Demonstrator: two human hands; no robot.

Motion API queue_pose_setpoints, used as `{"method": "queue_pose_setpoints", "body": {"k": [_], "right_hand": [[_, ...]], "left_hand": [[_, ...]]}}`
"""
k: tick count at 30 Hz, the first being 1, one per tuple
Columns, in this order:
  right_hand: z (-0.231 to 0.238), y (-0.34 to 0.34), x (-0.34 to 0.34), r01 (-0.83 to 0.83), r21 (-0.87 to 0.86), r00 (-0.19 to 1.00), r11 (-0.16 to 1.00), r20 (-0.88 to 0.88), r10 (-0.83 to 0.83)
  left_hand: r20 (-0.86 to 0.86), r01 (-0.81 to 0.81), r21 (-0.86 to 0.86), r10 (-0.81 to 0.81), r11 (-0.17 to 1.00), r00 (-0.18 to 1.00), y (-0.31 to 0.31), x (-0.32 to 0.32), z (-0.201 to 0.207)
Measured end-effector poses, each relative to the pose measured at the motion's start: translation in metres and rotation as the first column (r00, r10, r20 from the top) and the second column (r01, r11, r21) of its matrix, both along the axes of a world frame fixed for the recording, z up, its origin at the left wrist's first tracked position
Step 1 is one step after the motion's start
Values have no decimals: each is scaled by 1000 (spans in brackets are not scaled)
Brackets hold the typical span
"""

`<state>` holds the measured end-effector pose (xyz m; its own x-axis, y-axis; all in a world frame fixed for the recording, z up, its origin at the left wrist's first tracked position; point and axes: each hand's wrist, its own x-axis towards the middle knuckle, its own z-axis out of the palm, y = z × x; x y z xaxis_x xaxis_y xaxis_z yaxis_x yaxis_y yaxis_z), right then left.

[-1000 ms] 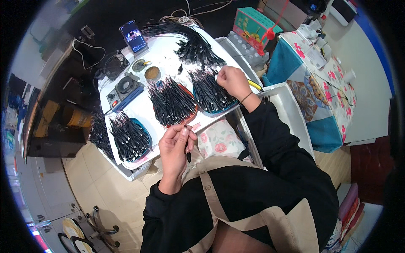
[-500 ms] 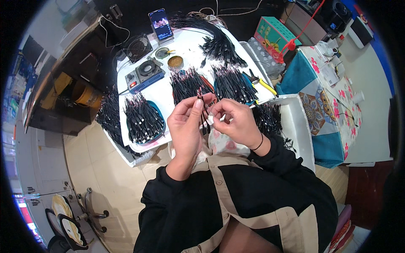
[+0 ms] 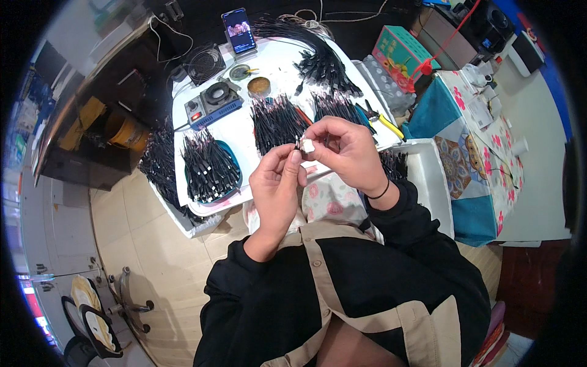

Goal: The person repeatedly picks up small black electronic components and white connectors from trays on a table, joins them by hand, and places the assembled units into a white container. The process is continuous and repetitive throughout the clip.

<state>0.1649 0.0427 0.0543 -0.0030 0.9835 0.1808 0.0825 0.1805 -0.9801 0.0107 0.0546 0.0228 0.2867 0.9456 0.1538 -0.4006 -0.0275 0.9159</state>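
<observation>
Both my hands are raised close together in front of the table's near edge. My left hand [image 3: 277, 186] is closed, thumb against fingers, on black cable ends [image 3: 299, 145] that are mostly hidden now. Touching almost at the same spot, my right hand [image 3: 350, 153] pinches a small white piece [image 3: 307, 146]; its exact kind is too small to tell. Just beyond lies a bundle of black cables [image 3: 272, 125] with bare, reddish wire ends. Another cable bundle [image 3: 333, 109] is partly behind my right hand, and a third cable bundle [image 3: 208, 165] with metal plugs rests in a blue tray at the left.
A blue-based heating device [image 3: 215, 104] stands on the white table [image 3: 183, 113] near a round tin [image 3: 259, 86] of amber material. A phone [image 3: 239, 30] is propped at the back. Yellow-handled pliers [image 3: 389, 126] lie at the right, above a white foam box [image 3: 433, 183].
My right hand has risen slightly, turning the white piece into view. The cables that hung below my left fingers no longer show there. The view has shifted slightly.
</observation>
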Motion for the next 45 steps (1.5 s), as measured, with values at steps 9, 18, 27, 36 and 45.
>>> {"method": "queue_pose_setpoints", "body": {"k": [9,18,27,36,45], "right_hand": [[-20,-3,-8,-190,-73,809,979,-576,114],[-21,3,17,-556,-232,649,798,-722,242],[-41,10,13,-762,-180,319,622,-940,120],[-60,203,195,363,-137,785,922,578,-223],[-107,292,217,589,-100,290,802,952,-95]], "left_hand": [[287,211,-225,-142,951,947,1,-3,-5],[79,358,-129,-351,925,933,8,-20,-10],[-125,360,-15,-359,933,925,17,-27,-19],[74,293,-281,-283,914,956,36,-22,-32],[79,210,-331,-194,920,978,46,-18,-34]]}}
